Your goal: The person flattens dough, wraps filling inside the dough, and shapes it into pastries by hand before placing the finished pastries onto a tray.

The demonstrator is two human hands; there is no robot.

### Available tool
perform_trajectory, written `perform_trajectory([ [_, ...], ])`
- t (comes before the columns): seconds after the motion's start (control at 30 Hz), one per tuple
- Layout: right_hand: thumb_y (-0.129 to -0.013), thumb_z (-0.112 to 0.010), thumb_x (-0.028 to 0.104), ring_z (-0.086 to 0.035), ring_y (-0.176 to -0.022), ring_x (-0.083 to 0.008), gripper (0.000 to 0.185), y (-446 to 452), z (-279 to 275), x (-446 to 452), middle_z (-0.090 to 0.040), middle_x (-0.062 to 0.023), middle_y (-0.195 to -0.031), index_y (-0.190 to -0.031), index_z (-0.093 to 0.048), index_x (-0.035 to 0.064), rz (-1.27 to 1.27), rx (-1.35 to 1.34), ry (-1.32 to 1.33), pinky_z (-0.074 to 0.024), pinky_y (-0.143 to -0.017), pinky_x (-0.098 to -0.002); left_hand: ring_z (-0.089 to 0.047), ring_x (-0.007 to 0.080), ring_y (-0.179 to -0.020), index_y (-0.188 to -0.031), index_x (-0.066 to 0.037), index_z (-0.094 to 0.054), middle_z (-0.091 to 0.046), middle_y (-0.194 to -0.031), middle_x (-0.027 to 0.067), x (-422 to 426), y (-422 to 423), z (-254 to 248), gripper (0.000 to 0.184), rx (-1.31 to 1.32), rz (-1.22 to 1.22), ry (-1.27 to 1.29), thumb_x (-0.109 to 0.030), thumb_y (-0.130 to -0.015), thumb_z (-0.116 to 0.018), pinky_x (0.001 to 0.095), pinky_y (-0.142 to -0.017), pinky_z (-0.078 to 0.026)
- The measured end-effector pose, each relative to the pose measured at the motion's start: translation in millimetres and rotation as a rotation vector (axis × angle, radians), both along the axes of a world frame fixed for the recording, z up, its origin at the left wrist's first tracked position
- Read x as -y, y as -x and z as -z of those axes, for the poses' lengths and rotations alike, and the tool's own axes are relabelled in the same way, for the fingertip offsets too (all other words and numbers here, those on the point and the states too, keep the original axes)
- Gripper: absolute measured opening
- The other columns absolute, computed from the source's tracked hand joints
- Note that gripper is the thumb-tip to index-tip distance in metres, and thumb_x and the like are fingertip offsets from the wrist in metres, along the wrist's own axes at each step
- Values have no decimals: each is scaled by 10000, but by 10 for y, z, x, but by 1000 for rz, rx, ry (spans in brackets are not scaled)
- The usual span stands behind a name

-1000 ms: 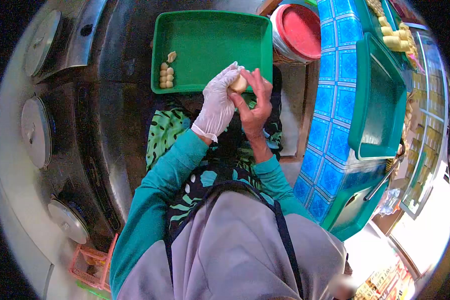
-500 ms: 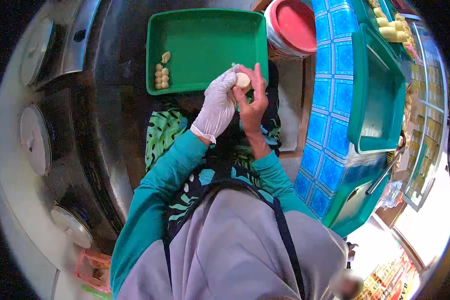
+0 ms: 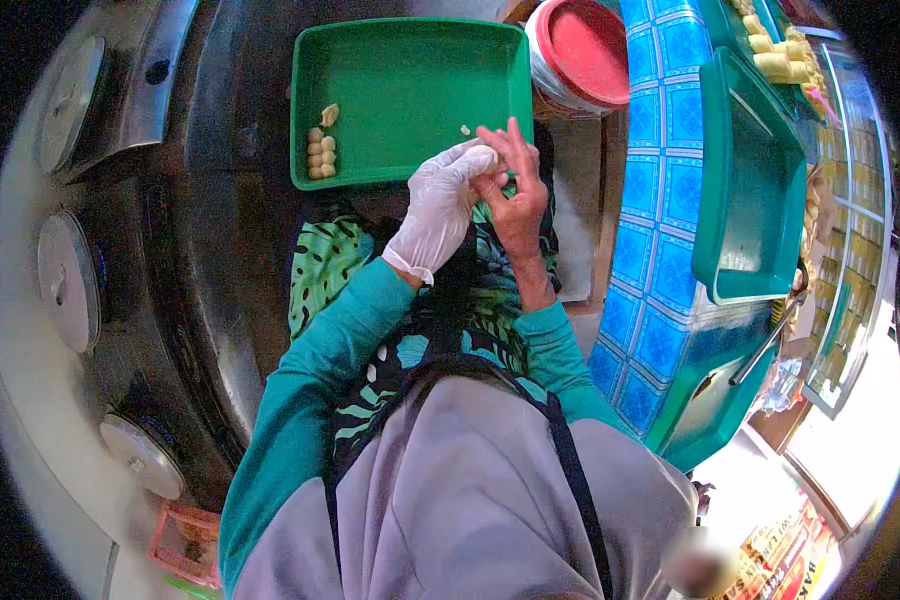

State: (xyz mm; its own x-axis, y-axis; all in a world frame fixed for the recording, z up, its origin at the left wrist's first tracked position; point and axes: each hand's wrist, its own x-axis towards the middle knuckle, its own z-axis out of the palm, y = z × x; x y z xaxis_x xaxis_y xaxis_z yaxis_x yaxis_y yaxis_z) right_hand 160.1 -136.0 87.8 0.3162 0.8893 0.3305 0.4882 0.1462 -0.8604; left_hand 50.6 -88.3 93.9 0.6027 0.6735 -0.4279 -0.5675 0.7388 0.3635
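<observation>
Over the near right corner of a green tray [image 3: 410, 172], my two hands meet around a small pale dough ball [image 3: 487, 160], mostly hidden by the fingers. My left hand [image 3: 438, 200], in a white glove, is closed on it. My right hand [image 3: 518, 205] is bare; its thumb presses at the dough while two fingers stretch up past it. Inside the tray's left side sit several small dough balls [image 3: 321, 158] in short rows, with a flatter, irregular dough piece [image 3: 329, 114] behind them. A tiny white bit [image 3: 465, 130] lies in the tray beyond my fingertips.
A white bucket with a red lid [image 3: 585, 50] stands right of the tray. On the right, a blue-tiled counter [image 3: 642, 250] carries a deep green tray [image 3: 710, 180] and pale rolled pieces [image 3: 775, 65]. Dark equipment with round metal discs [image 3: 70, 280] fills the left.
My right hand has shifted slightly right and down, and the dough ball, plainly visible before, is now mostly covered by fingers. The tiny white bit now shows apart from my hands.
</observation>
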Motion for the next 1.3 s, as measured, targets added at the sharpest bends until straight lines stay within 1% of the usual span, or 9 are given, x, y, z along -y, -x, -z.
perform_trajectory([
  [0.13,-748,-748,57,-524,-1178,-249,706,106,-88,94,-635,-113,-1249,-1402,-481,56,128,7,-6,-414,-1011,-380,-671,235,-913,-1218,55,-521,-645,-1083,157,-33,-63,76,382,-63,-171,-26,-58,-884,-667,354,-828,-570],
  [0.27,-776,-752,92,-550,-1147,-253,548,194,14,200,-634,-125,-1252,-1297,-589,40,283,-126,131,-421,-1004,-370,-653,214,-971,-1266,33,-513,-643,-1113,110,-19,-109,106,375,-135,-189,-60,-98,-931,-616,329,-882,-539],
  [0.33,-793,-758,123,-570,-1133,-269,465,232,96,186,-632,-124,-1251,-1234,-639,34,307,-50,154,-422,-1008,-364,-649,198,-953,-1260,24,-540,-651,-1097,110,-13,-105,125,382,-44,-203,-30,-105,-915,-641,310,-822,-547],
  [0.47,-838,-718,137,-547,-1171,-281,444,294,106,159,-611,-134,-1279,-1254,-617,17,308,-67,164,-408,-1022,-386,-638,181,-956,-1231,-5,-577,-653,-1103,76,-33,-103,239,338,60,-189,83,-172,-940,-622,295,-824,-529],
  [0.67,-931,-611,181,-497,-1213,-329,428,251,146,101,-567,-165,-1328,-1312,-555,-6,266,68,139,-345,-1064,-409,-646,205,-946,-1096,-26,-620,-652,-1098,79,4,-24,110,213,-108,-157,29,-186,-960,-584,340,-819,-534],
  [1.1,-926,-627,165,-525,-1192,-285,367,213,100,144,-604,-152,-1284,-1266,-609,29,282,204,94,-373,-1042,-383,-636,215,-1019,-1327,47,-495,-625,-1189,150,-5,-14,168,408,-7,-149,-38,-88,-950,-570,306,-877,-525],
  [1.17,-900,-667,160,-579,-1112,-245,330,221,116,137,-646,-140,-1212,-1207,-652,40,332,143,126,-443,-970,-354,-633,211,-1018,-1318,48,-510,-627,-1189,147,23,-43,154,404,-42,-116,-71,-78,-942,-584,302,-879,-520],
  [1.23,-876,-703,136,-635,-913,-122,286,267,96,150,-694,-62,-1063,-1140,-686,27,346,-130,182,-524,-793,-280,-624,180,-1013,-1319,41,-528,-635,-1182,137,75,-46,131,402,-160,-171,-239,-61,-935,-594,281,-862,-511],
  [1.3,-882,-698,114,-640,-839,-96,275,314,70,171,-701,-39,-997,-1135,-687,8,360,-556,237,-528,-734,-265,-614,159,-1017,-1325,39,-531,-640,-1185,130,88,-31,90,401,-225,-114,-244,-54,-938,-582,272,-867,-502],
])
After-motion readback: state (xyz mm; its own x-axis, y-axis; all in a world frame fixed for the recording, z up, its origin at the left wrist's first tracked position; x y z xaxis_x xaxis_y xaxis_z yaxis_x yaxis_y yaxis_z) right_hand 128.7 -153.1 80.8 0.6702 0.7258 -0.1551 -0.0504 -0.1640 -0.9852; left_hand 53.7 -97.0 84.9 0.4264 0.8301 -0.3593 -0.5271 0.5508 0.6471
